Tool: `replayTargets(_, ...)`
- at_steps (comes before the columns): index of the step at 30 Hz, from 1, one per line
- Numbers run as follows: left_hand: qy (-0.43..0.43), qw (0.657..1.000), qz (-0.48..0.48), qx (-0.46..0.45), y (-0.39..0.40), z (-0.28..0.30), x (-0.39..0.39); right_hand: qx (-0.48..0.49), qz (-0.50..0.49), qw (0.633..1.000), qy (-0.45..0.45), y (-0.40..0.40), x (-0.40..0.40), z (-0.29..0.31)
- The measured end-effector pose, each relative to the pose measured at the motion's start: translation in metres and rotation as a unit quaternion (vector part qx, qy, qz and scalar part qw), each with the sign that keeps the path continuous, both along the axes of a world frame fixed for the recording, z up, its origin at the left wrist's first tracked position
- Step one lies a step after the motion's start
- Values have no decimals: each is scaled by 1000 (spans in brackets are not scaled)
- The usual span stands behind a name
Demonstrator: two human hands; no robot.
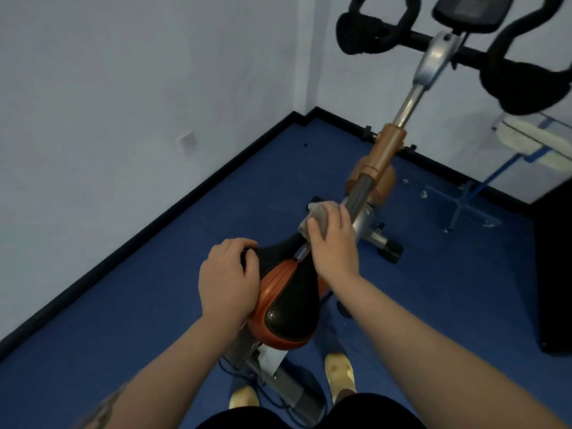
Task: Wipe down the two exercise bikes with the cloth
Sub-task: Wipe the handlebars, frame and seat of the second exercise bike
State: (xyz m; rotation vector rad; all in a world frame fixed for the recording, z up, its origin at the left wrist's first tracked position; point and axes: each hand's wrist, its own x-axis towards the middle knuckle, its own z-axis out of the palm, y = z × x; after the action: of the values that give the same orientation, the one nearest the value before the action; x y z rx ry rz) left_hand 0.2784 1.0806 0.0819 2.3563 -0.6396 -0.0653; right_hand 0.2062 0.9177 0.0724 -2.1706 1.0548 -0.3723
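Observation:
An orange and silver exercise bike [385,156] stands in front of me on the blue floor. Its black and orange saddle [291,301] is just below my hands. My left hand [229,277] grips the saddle's left side, fingers curled over the edge. My right hand [332,243] holds a grey cloth [318,216] against the grey frame tube [360,193] just ahead of the saddle. The black handlebars [371,32] and the console [470,9] are at the top right. Only one bike is in view.
White walls with a black skirting board [154,224] close the corner at left and behind. A clear stand with blue legs [473,193] sits at right of the bike. A dark object [554,274] stands at the right edge. My feet in light shoes [339,376] straddle the bike's rear base.

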Motion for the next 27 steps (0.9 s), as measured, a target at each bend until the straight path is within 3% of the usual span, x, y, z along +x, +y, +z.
replayTargets(3,23,996,87,7,-6,5,-13,-160,230,960,-21,9,-21,-9)
replayTargets(5,18,993,106,47,-12,10,-20,-161,336,927,-35,-7,-24,-7)
replayTargets(9,11,982,141,122,-22,17,-34,-175,340,924,25,-63,6,3)
replayTargets(11,10,975,164,146,-26,15,-46,-248,319,909,100,-52,11,4)
replayTargets(13,6,969,187,160,-28,10,-58,-275,358,890,61,-27,4,1)
replayTargets(16,6,964,210,160,-32,5,-71,-272,501,821,22,-39,9,11)
replayTargets(18,2,967,216,134,-32,4,-83,-245,543,798,90,-68,30,18)
replayTargets(21,-5,965,254,61,-26,-1,-105,-229,482,818,215,-75,49,23)
replayTargets(24,6,959,282,-26,-25,-7,-115,-316,502,790,155,-20,42,10)
replayTargets(26,46,953,292,-69,-25,-6,-112,-272,536,797,49,-3,41,6)
replayTargets(27,75,951,290,-77,-23,-5,-111,-228,565,792,39,-8,45,9)
